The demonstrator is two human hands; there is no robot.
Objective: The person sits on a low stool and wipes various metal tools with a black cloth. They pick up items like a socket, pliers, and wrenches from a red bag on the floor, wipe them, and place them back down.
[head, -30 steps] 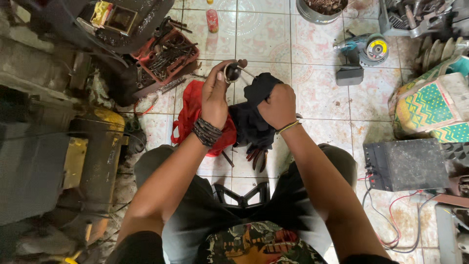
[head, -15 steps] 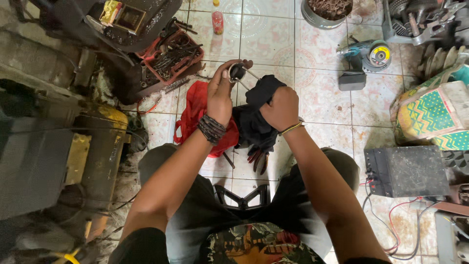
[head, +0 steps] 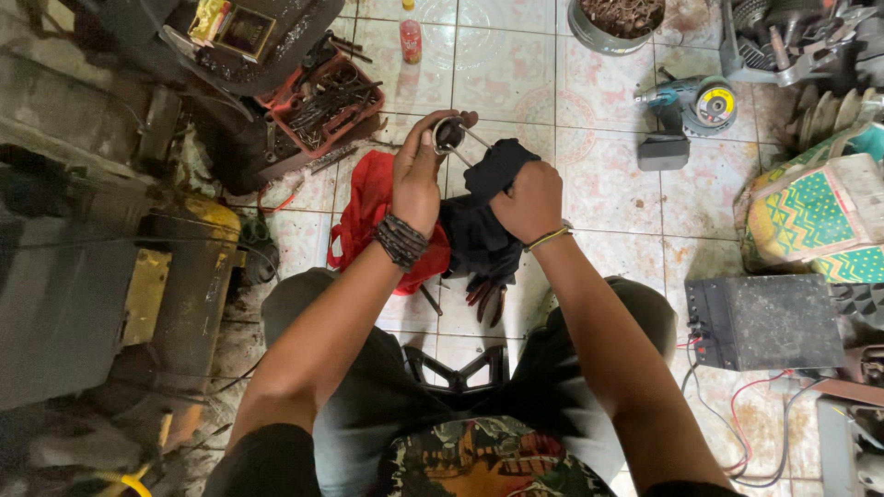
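the person is sitting low over a tiled floor (head: 608,198), knees apart, with a small black stool frame (head: 458,373) showing between the legs. a dark glove (head: 486,296) is lying on the floor just past the knees, next to a red cloth (head: 373,221).

the left hand (head: 419,179), with a dark braided band on its wrist, is closing its fingers around a small round metal part (head: 448,135) and holding it up over the floor. the right hand (head: 529,201), with a thin bracelet, is squeezing a black rag (head: 493,179) tight, and the rag is touching the metal part.

further away on the left, a red tray of tools (head: 327,101) is sitting near dark machine parts. on the right, a black battery (head: 764,322) with wires is resting near a green patterned bag (head: 810,216). far off, a cordless grinder (head: 686,110), a small red bottle (head: 411,39) and a metal bucket of bits (head: 615,20) are standing on the tiles.
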